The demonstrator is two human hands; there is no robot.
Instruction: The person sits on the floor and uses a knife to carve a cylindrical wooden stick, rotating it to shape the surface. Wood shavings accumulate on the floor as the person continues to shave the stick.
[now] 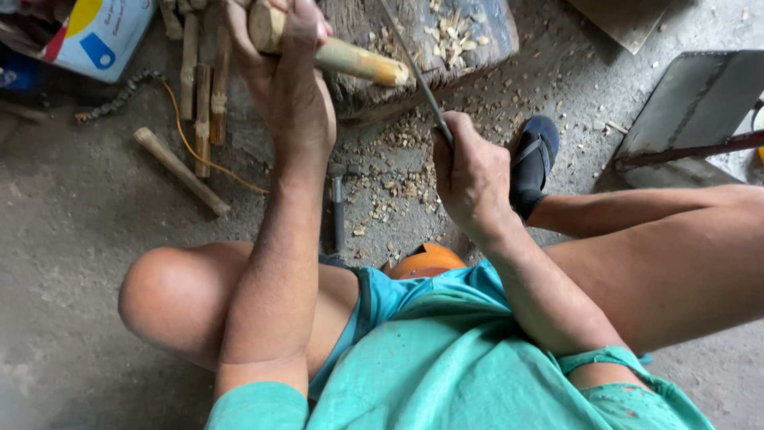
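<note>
- pale yellow-green bamboo stick, a short round length of cane with a cut end: held in the left hand, fingers wrapped fully round its upper part, the free end slanting down over the block.
- likely handling: light, stiff, smooth-skinned and a little slippery; best gripped well back from the worked end, as here.
- dark, thin metal blade, long and narrow: its lower end is inside the right hand, fist closed tight round it, the handle hidden; the blade rises toward the stick's tip, contact unclear.
- worn dark wooden chopping block: under the stick, strewn with pale chips.
- wood shavings: scattered on the grey concrete floor.
- loose bamboo sticks: lying left of the block.
- small hammer: on the floor between the arms.
</note>
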